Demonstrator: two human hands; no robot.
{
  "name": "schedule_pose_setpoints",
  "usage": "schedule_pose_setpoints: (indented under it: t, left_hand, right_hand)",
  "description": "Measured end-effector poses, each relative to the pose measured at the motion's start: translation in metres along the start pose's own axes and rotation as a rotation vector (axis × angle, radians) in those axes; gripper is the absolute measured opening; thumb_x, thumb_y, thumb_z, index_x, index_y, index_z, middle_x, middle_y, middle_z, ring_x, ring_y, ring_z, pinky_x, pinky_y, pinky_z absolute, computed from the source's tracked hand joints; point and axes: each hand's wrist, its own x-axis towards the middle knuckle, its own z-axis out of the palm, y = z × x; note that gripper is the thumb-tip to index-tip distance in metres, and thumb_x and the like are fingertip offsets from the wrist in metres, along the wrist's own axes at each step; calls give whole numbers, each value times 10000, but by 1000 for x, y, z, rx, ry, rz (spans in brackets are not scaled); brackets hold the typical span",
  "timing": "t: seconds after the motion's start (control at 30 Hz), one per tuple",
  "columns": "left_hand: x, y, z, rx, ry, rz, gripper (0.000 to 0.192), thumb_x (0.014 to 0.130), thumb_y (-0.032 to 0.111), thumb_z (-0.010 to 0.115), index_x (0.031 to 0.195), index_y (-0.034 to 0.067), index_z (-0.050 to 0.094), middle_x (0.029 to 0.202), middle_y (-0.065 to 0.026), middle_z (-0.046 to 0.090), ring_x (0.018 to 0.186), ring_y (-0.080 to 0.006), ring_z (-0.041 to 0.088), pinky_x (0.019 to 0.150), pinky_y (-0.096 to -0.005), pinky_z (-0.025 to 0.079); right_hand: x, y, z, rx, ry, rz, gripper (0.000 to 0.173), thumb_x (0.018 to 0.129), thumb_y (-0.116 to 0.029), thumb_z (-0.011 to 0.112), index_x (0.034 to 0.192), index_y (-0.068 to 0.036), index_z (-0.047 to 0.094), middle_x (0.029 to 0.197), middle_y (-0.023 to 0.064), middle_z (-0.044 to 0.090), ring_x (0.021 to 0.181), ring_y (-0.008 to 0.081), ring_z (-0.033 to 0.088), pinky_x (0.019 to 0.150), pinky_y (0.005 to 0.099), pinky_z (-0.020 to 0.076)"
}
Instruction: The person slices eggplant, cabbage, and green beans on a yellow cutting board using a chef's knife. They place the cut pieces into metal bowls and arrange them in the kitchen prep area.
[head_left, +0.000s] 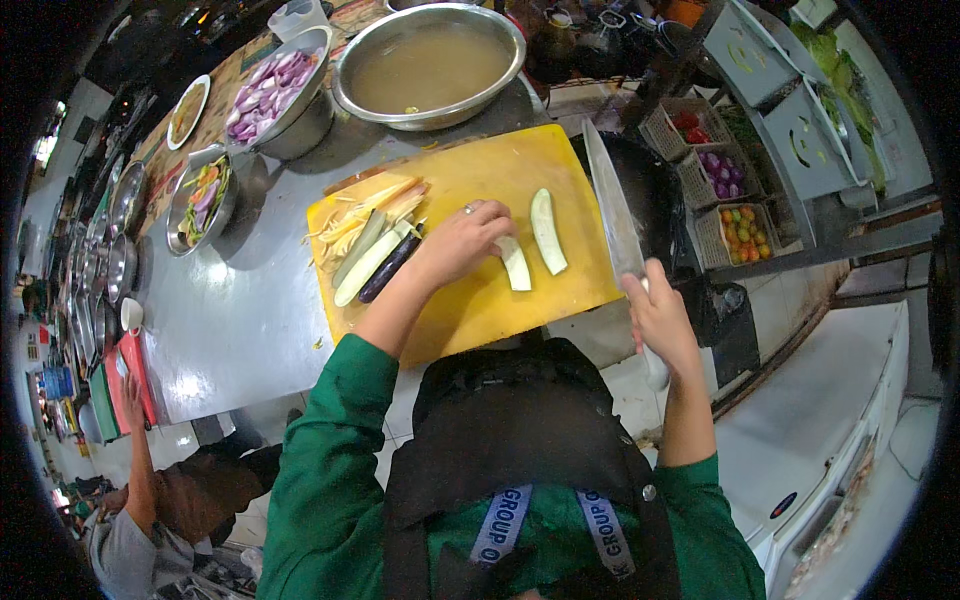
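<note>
My left hand (471, 238), with a ring on one finger, has its fingertips on the top end of a pale eggplant piece (516, 264) lying on the yellow cutting board (457, 322). Just right of it lies another curved, pale eggplant piece (549, 231). My right hand (660, 315) grips the white handle of a large kitchen knife (611, 199), its blade pointing away beside the board's right edge. On the board's left are a peeled eggplant (369, 264), a dark purple eggplant piece (390, 268) and a pile of pale yellow strips (349, 225).
Beyond the board stands a steel basin of cloudy liquid (431, 71). A bowl of cut purple onions (274, 94) and a bowl of mixed vegetables (201, 204) stand left. Vegetable crates (705, 176) sit on a rack at right. Another person (142, 495) is at lower left.
</note>
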Motion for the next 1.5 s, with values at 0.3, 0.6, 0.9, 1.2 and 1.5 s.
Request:
schedule_pose_setpoints:
  t: [0.3,0.6,0.9,1.2,1.5]
  left_hand:
    - [65,0,1,86,124,102,398,729,95,736,1108,150,630,1186,-82,568,1183,-325,510,990,-431,432]
    - [104,-13,-4,306,-515,210,368,684,165,779,1039,230,707,1148,49,605,1249,-171,462,1067,-545,270]
    - [110,-13,0,314,-491,194,386,649,187,820,1015,263,725,1044,90,637,1259,-165,465,1068,-619,240]
    - [74,-6,-36,364,-182,84,645,636,21,773,1203,277,604,1300,33,528,1299,-222,442,1063,-628,276]
    - [33,-3,-26,244,-303,141,330,632,169,820,933,277,741,1286,64,545,1366,-220,370,1040,-664,271]
  right_hand:
    - [-46,2,44,-427,45,-97,315,1003,-297,526,1073,-33,369,746,333,617,731,545,600,623,584,458]
    - [-56,-22,67,-557,-1,-35,247,1002,-248,490,1016,-21,393,791,317,641,781,541,614,689,615,480]
    - [-29,-16,81,-539,8,17,224,1002,-237,476,1030,-26,406,836,326,646,863,533,621,759,615,477]
    - [-15,-25,78,-537,103,-196,269,989,-251,531,1020,-21,394,793,319,633,762,526,613,654,600,474]
    - [-58,-34,85,-588,-99,-159,252,996,-266,504,1013,-35,406,779,286,652,752,516,628,649,608,499]
